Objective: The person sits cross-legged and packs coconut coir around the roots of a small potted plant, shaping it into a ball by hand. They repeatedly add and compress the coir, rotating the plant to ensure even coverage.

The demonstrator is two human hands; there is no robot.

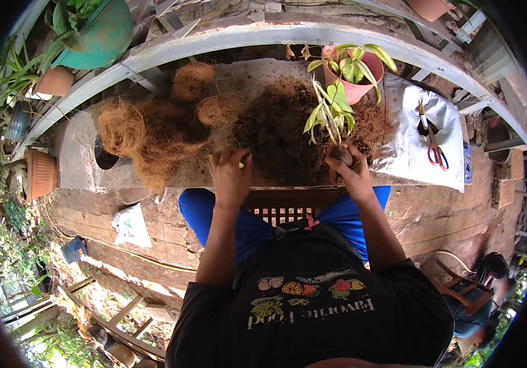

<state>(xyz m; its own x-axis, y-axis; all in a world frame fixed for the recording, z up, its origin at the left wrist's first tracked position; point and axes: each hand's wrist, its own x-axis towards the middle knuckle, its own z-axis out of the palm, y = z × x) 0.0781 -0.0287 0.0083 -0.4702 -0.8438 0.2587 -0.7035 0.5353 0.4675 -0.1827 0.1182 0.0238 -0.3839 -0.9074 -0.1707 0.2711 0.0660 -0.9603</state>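
Note:
My right hand (353, 176) is closed around the base of a leafy plant cutting (332, 113). Its green and yellowish leaves point away from me, some of them overlapping a pink pot (368, 76). A greyish lump shows between the fingers at the stem's foot. Near the table's front edge, my left hand (231, 181) has its fingers curled, with a tiny green bit by the thumb; what it pinches is too small to name. Dark loose soil (282, 132) lies spread between and beyond both hands. Left of it sits a heap of brown coconut fibre (174, 138).
At the right, red-handled scissors (438, 154) and a knife-like tool (422, 116) lie on a white sack (398, 144). A metal rail (263, 32) runs behind the table (70, 162). Terracotta (42, 175) and green pots (107, 37) stand left. A person sits at lower right.

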